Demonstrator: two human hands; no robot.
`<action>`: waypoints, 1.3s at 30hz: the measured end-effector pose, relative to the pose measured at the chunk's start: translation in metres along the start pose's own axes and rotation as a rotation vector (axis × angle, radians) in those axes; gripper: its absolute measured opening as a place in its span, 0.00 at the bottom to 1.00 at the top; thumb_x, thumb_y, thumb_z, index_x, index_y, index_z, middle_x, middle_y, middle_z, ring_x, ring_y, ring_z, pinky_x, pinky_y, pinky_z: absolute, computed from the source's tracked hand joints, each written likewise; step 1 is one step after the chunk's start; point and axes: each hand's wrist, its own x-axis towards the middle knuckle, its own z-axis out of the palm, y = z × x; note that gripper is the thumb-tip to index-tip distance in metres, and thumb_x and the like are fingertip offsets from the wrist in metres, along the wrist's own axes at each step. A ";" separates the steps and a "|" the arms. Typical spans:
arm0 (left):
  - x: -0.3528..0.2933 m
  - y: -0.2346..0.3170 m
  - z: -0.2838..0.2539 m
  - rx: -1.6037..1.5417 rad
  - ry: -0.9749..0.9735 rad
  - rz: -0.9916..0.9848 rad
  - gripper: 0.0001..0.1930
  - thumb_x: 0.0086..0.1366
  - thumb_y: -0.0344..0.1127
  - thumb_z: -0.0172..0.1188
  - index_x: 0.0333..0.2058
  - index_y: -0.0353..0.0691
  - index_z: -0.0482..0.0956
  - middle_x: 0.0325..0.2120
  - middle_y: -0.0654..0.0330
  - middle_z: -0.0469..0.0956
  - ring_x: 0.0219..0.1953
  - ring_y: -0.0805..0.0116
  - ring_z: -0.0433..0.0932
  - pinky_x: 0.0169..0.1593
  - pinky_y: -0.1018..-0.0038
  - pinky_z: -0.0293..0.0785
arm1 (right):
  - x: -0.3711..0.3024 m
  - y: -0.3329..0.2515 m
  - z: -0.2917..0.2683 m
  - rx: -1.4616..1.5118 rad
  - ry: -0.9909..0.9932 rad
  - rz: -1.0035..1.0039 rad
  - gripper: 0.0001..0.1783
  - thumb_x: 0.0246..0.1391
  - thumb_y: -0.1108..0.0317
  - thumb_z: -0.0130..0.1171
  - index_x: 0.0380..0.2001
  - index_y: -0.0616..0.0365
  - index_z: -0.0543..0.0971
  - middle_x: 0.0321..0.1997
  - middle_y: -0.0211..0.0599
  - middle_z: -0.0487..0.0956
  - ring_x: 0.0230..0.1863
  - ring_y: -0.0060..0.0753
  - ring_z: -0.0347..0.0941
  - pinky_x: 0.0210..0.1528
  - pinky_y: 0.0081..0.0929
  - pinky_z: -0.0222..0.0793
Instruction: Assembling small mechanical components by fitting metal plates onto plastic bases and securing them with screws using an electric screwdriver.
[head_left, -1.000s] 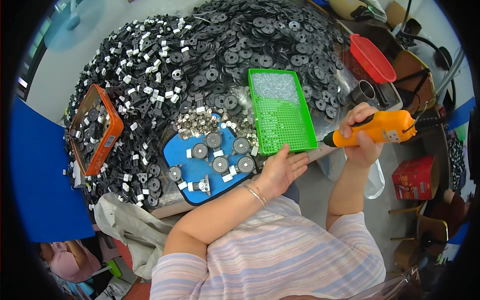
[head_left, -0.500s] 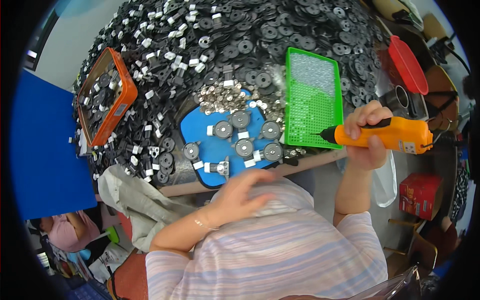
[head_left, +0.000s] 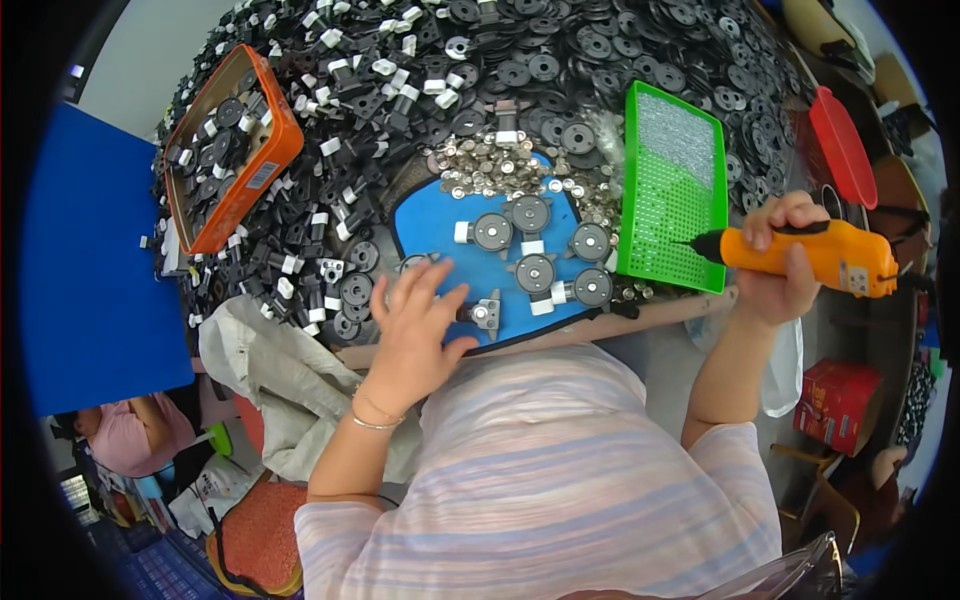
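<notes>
My left hand (head_left: 412, 335) is spread open over the left side of a blue mat (head_left: 425, 215). Its fingers partly cover a grey disc part (head_left: 418, 260); whether they touch it I cannot tell. Beside the thumb lies a grey bracket (head_left: 487, 313). Several round grey disc assemblies with white tabs, such as one disc assembly (head_left: 535, 273), rest on the mat. My right hand (head_left: 775, 290) grips an orange electric screwdriver (head_left: 845, 258), its black nose pointing left over a green perforated tray (head_left: 632, 200). Small silvery screws (head_left: 675, 135) fill the tray's far end.
Small round metal pieces (head_left: 485, 165) are heaped at the mat's far edge. Black discs (head_left: 600, 45) and white-tipped parts (head_left: 330, 145) cover the table behind. An orange box (head_left: 275, 150) of parts stands left, a red tray (head_left: 845, 150) right. Another person (head_left: 140, 440) sits at lower left.
My left hand has moved left and away from my body onto the mat, its fingers spreading. The view has shifted, so the table things appear further right. The screwdriver stays in my right hand.
</notes>
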 end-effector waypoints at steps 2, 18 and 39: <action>0.000 -0.015 -0.007 -0.003 0.076 -0.035 0.29 0.39 0.37 0.68 0.45 0.44 0.72 0.52 0.58 0.64 0.56 0.57 0.58 0.58 0.54 0.44 | -0.001 -0.005 -0.004 0.037 0.034 -0.001 0.15 0.46 0.68 0.56 0.37 0.63 0.68 0.35 0.40 0.65 0.28 0.28 0.65 0.33 0.25 0.62; 0.147 -0.025 0.001 -0.203 0.202 0.106 0.10 0.51 0.28 0.60 0.33 0.35 0.77 0.33 0.53 0.74 0.41 0.54 0.71 0.45 0.65 0.67 | -0.001 -0.005 -0.007 -0.006 0.067 -0.025 0.15 0.46 0.67 0.55 0.37 0.62 0.68 0.35 0.39 0.65 0.28 0.27 0.64 0.32 0.23 0.61; 0.160 0.014 -0.003 -0.226 0.073 0.298 0.18 0.43 0.38 0.65 0.34 0.37 0.76 0.29 0.55 0.73 0.36 0.55 0.72 0.43 0.65 0.67 | -0.011 -0.016 -0.018 -0.057 0.153 -0.039 0.17 0.45 0.66 0.57 0.36 0.62 0.67 0.33 0.39 0.64 0.26 0.27 0.63 0.31 0.23 0.60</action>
